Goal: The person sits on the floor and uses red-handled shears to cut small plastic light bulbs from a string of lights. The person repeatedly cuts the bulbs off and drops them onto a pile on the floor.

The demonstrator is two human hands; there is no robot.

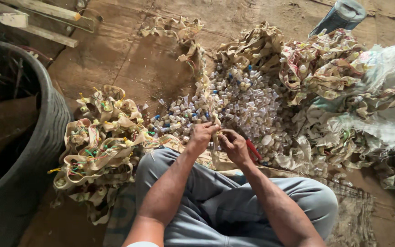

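Observation:
I sit cross-legged on the floor. My left hand (202, 135) pinches a beige fabric strip (205, 98) studded with small white sockets; the strip runs up and away from me. My right hand (234, 145) grips a red-handled tool (253, 150) and meets the strip just beside the left hand. Right beyond both hands lies a heap of small white plastic sockets (238, 103), a few with blue parts.
A pile of strips with coloured wires (99, 146) lies at my left knee, a bigger tangle of strips (325, 68) at right. A white woven sack (385, 110) is far right, a dark round tub (46, 119) at left, a grey cylinder (341, 16) at top.

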